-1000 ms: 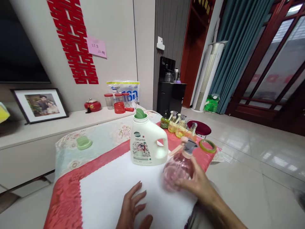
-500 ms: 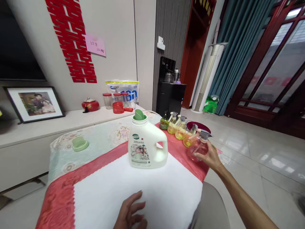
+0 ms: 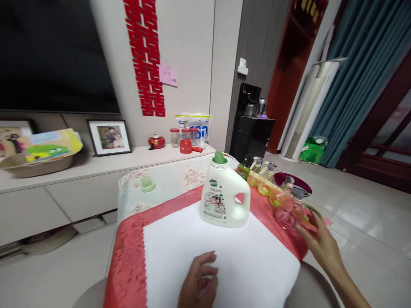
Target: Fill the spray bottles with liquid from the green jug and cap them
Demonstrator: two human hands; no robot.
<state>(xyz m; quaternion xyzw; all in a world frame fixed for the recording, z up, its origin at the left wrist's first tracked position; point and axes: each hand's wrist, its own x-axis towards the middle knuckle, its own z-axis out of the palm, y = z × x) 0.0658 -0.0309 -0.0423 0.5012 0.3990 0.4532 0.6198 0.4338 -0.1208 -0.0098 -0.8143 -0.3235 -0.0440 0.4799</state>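
Note:
My right hand (image 3: 317,239) hovers with fingers spread just right of a clear pink spray bottle (image 3: 289,209) that stands at the table's right edge; the fingers are apart from it. That bottle ends a row of small spray bottles (image 3: 261,179) with yellow and green liquid. My left hand (image 3: 201,282) lies low on the white cloth (image 3: 180,252), fingers loosely curled and holding nothing. A white detergent jug (image 3: 223,194) with an open green spout stands at the cloth's far edge. Its green cap (image 3: 147,184) sits alone on the pale floral cloth at the far left.
A red tablecloth (image 3: 128,256) covers the small table. Behind it a long white cabinet (image 3: 64,171) carries a framed photo (image 3: 109,137), red-lidded jars (image 3: 180,137) and a basket. A dark red stool (image 3: 293,179) and a roll of green tape lie right of the table.
My right hand carried the pink spray bottle from the cloth to the right end of the bottle row, set it down and let go. The camera has turned left.

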